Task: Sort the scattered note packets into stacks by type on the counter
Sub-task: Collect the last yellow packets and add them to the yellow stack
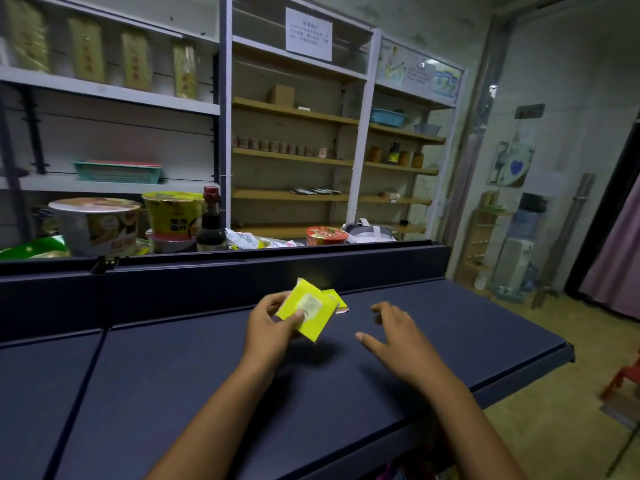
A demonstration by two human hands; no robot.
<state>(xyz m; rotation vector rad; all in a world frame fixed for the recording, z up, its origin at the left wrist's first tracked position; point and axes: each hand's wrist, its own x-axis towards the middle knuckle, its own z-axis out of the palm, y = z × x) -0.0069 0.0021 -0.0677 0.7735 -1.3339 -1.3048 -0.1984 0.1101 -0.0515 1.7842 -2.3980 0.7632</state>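
Two bare forearms come in from the bottom edge, over the dark blue counter [194,393]. Left hand [270,327] pinches a yellow note packet [309,308]: thumb lies across the packet's front near its pale label, other fingers curl behind its left edge. Packet is tilted, one corner up, lifted off the counter surface. Just past the packet's right edge, beyond the left fingertips, a second yellow packet [335,298] lies on the counter, partly hidden by the held one; something with a pinkish edge [343,310] sits at its near end, can't tell what it is. Right hand [398,336] is to the right of the packets, palm down, fingers spread and loosely bent, holding nothing; thumb points left toward the held packet, not touching it. Can't tell if the fingertips touch the counter.

Well beyond both hands, behind the counter's raised back edge: large instant noodle bowl [97,225], yellow-green noodle cup [173,213], dark sauce bottle with red cap [211,223], crumpled snack bags [249,239], red-lidded noodle bowl [326,235]. Farther back, wooden shelves [294,157] with small jars and a teal basket [117,171] on the grey shelf at left. A paper notice [308,34] is taped up high.
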